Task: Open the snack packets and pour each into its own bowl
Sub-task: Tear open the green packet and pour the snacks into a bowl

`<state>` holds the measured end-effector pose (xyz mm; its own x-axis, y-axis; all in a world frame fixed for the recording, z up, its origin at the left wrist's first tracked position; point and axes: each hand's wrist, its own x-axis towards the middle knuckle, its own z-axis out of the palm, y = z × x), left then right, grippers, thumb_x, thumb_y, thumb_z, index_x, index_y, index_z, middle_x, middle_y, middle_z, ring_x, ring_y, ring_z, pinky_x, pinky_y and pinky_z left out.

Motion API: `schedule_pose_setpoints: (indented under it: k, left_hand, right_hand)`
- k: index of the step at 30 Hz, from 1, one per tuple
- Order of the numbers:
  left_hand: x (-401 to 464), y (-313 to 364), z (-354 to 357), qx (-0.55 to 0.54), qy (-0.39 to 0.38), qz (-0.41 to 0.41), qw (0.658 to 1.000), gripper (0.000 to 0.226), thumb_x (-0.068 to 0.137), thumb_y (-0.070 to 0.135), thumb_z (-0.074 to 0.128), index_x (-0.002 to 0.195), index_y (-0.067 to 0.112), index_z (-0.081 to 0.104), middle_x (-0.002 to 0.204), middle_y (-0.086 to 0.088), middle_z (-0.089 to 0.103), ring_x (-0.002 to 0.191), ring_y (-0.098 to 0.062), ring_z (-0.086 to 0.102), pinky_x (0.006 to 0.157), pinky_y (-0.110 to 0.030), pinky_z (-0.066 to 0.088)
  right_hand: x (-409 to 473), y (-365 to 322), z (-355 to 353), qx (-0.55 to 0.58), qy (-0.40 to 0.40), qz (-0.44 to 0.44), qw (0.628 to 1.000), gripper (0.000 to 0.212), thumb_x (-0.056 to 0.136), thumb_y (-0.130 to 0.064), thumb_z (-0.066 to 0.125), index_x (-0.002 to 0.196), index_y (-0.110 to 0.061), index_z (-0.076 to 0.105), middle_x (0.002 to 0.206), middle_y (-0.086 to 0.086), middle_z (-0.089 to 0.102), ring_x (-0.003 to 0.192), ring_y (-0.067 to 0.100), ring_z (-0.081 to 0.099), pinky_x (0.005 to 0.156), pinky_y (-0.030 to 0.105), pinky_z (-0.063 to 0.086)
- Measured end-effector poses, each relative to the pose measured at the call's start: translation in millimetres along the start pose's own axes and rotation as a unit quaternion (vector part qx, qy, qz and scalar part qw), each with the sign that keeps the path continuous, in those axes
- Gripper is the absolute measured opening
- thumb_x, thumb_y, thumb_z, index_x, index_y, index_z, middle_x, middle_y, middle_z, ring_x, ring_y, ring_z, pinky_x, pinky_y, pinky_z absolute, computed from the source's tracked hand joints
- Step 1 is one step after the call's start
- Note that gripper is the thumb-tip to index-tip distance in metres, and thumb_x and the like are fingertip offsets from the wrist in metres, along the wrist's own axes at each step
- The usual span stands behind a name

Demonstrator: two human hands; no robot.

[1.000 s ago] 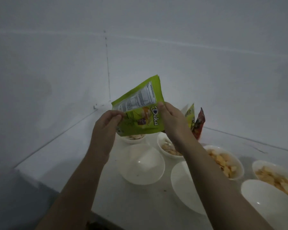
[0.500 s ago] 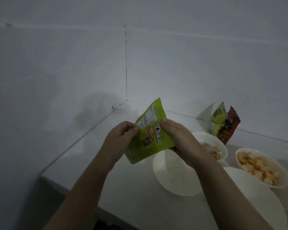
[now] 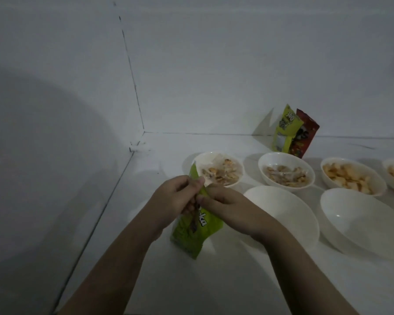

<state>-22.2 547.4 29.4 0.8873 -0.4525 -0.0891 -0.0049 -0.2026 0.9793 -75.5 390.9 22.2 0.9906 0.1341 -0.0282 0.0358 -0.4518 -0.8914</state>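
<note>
We work on a white counter boxed into a wall corner, its left edge running along the wall; bare surface lies behind and left of our hands. Four bowls in the back row hold snacks, the nearest of them just behind our fingers. Two empty bowls sit to the right. A yellow packet and a red packet lean on the back wall. Our left hand and right hand both pinch the top of the green packet, held upright above the counter's near left part
</note>
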Motion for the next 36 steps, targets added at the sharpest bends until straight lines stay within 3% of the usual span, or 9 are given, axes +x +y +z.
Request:
schedule_pose_setpoints:
  k: [3,7,13,15,17,24,29,32,36]
  left_hand:
    - [-2.5,-7.0,-4.9,-0.012,0.013,-0.010,1.000,0.031,0.092,0.034,0.061,0.073,0.010,0.059,0.063,-0.003,0.054,0.060,-0.014,0.051,0.068,-0.036,0.048]
    - [-6.8,-9.7,-14.5,0.005,0.028,-0.010,1.000,0.029,0.093,0.033,0.059,0.071,0.014,0.062,0.055,0.007,0.055,0.059,-0.012,0.056,0.069,-0.035,0.055]
    - [-16.3,-10.7,-20.2,0.040,0.001,0.013,0.999,0.028,0.095,0.031,0.056,0.071,0.020,0.064,0.055,0.012,0.058,0.059,-0.007,0.060,0.069,-0.035,0.059]
    - [-16.1,-11.0,-20.8,0.038,-0.014,0.019,0.999,0.031,0.096,0.027,0.054,0.067,0.020,0.060,0.054,0.012,0.056,0.059,-0.009,0.058,0.069,-0.038,0.057]
    - [-15.7,-10.2,-20.8,0.041,-0.021,0.028,0.999,0.029,0.097,0.026,0.052,0.071,0.017,0.061,0.055,0.012,0.055,0.060,-0.010,0.057,0.068,-0.036,0.055]
    - [-17.7,-15.1,-12.6,-0.015,-0.018,0.009,1.000,0.029,0.100,0.026,0.048,0.076,0.015,0.059,0.054,0.014,0.049,0.057,-0.008,0.048,0.066,-0.031,0.043]
    - [-18.8,-18.2,-9.6,-0.032,-0.024,-0.002,0.999,0.029,0.101,0.030,0.046,0.078,0.019,0.060,0.058,0.009,0.049,0.061,-0.013,0.049,0.067,-0.033,0.044]
    - [-18.4,-18.2,-8.4,-0.019,-0.044,0.009,0.999,0.030,0.101,0.033,0.045,0.078,0.021,0.061,0.067,0.001,0.051,0.070,-0.017,0.052,0.069,-0.036,0.045]
    - [-18.6,-16.5,-5.7,0.009,-0.050,0.017,0.999,0.029,0.101,0.031,0.045,0.078,0.023,0.061,0.063,0.008,0.053,0.065,-0.011,0.052,0.065,-0.031,0.045]
  right_hand:
    - [-7.5,-5.7,11.6,0.028,0.000,0.004,1.000,0.031,0.099,-0.044,0.048,0.100,-0.024,0.071,0.108,0.009,0.064,0.104,0.017,0.061,0.096,0.042,0.050]
    - [-15.8,-10.1,25.6,0.087,0.029,0.048,0.995,0.053,0.093,-0.058,0.038,0.112,-0.019,0.068,0.115,0.008,0.065,0.104,0.019,0.063,0.093,0.036,0.054]
    - [-18.9,-17.2,38.7,0.079,0.055,0.056,0.994,0.048,0.101,-0.046,0.041,0.110,-0.005,0.063,0.113,0.024,0.061,0.101,0.033,0.061,0.091,0.044,0.050]
    - [-19.0,-20.5,39.9,0.073,0.064,0.057,0.994,0.049,0.102,-0.043,0.040,0.108,0.001,0.061,0.108,0.026,0.060,0.090,0.025,0.062,0.087,0.041,0.051]
    - [-18.9,-23.5,40.4,0.060,0.073,0.055,0.994,0.049,0.102,-0.042,0.041,0.105,0.002,0.062,0.104,0.023,0.063,0.087,0.018,0.061,0.086,0.040,0.051]
    - [-19.5,-27.5,40.3,0.074,0.066,0.082,0.992,0.039,0.105,-0.034,0.038,0.104,-0.004,0.064,0.103,0.017,0.067,0.098,0.032,0.062,0.090,0.043,0.052]
    - [-23.6,-31.0,33.5,0.093,0.033,0.102,0.990,0.024,0.097,-0.020,0.045,0.078,-0.019,0.059,0.082,-0.002,0.063,0.084,0.014,0.061,0.088,0.043,0.054]
    - [-21.3,-35.6,31.8,0.048,0.057,0.111,0.991,0.029,0.084,-0.033,0.047,0.081,-0.007,0.060,0.080,0.000,0.063,0.079,0.012,0.061,0.082,0.040,0.056]
    - [-15.2,-35.7,32.5,0.008,0.104,0.102,0.989,0.034,0.092,-0.026,0.048,0.083,0.005,0.060,0.074,0.006,0.062,0.071,0.013,0.057,0.072,0.039,0.055]
